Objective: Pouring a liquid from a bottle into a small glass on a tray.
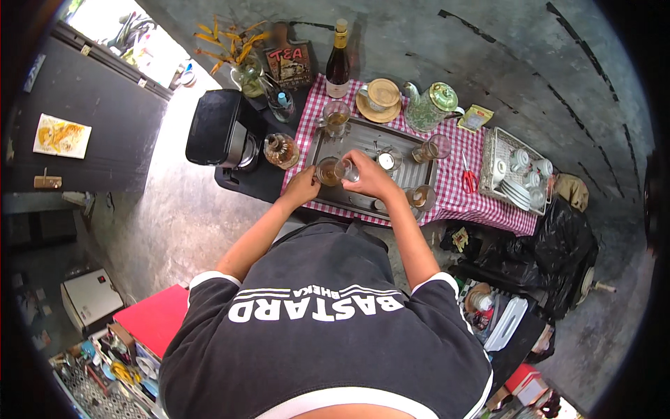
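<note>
My left hand [302, 188] is closed at the side of a glass cup [326, 173] with brownish liquid in it, at the near left of the metal tray [412, 183]. Right beside it, my right hand [370, 176] grips a small clear glass [344, 169], held against or just over the cup's rim; which one I cannot tell. A white tealight candle [386, 161] in a glass holder stands further right. Other glass cups with brown liquid sit around the tray: one at the far left [336, 120], one at the right [423, 151], one at the near right [421, 198].
A black coffee machine [222, 129] and a round glass jar [281, 151] stand left. Behind the tray are a bottle [338, 66], a cup on a wooden saucer [381, 98] and a green teapot [429, 108]. Red scissors [468, 178] and a dish basket [520, 171] lie right.
</note>
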Demonstrator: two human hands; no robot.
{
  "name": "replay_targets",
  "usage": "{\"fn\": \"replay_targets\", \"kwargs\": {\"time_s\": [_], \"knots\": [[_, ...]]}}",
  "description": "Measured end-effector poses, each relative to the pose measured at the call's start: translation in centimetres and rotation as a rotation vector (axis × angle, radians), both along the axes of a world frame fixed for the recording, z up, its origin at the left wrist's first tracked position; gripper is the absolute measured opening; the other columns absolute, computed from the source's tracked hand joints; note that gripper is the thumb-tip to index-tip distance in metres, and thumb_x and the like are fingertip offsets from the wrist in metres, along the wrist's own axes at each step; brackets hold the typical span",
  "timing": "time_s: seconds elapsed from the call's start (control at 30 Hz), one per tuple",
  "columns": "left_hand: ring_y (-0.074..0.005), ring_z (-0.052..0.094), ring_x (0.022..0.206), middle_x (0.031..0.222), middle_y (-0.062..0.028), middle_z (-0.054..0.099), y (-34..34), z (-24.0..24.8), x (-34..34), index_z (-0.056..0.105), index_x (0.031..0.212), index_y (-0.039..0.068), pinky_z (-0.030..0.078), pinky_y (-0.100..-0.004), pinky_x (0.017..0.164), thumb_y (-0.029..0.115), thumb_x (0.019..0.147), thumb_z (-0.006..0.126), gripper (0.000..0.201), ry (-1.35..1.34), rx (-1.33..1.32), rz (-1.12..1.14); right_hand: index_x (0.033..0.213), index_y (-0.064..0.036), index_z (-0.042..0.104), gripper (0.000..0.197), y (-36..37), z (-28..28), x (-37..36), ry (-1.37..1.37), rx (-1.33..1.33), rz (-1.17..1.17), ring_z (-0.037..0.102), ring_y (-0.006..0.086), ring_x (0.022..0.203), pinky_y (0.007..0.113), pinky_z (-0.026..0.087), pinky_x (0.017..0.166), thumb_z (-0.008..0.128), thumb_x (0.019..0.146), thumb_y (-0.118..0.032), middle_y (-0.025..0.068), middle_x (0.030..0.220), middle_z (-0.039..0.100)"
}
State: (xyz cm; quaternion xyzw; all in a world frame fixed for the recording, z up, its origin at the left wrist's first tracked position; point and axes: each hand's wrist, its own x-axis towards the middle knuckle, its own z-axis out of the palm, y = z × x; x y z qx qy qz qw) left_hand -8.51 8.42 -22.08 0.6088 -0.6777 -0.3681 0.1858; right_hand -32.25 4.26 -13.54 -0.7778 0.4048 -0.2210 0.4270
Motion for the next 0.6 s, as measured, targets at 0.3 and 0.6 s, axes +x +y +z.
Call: {"fn": "replay_targets", "kwargs": {"time_s": [0.3,0.6], "knots": [[-0.0365,0.068,0.095,0.107,-0.0227,0.067,0.9,-1.9,-1.2,0.057,0.117,-0.002,0.051,-0.0438,0.082,0.005,0.087,0.059,0.031,0.074,0.040,0.136,0.126,-0.0060,0.055,0.050,1.7,0.5,-2.5,-0.206,0.035,-0.123,0.058,0.0231,0.114,0.035,0.045,0.100,0.076,0.081,-0.010,0.0093,0.118,0.061],[-0.0201,0.066,0.093,0.107,-0.0154,0.064,2.3,2.4,-1.1,0.054,0.126,-0.001,0.053,-0.0339,0.081,0.004,0.092,0.064,0.036,0.199,0.168,0.232,0.127,-0.0039,0.055,0.052,2.9,2.7,-3.6,-0.192,0.072,-0.115,0.060,0.0255,0.109,0.035,0.047,0.097,0.077,0.080,-0.010,0.0112,0.114,0.059]]}}
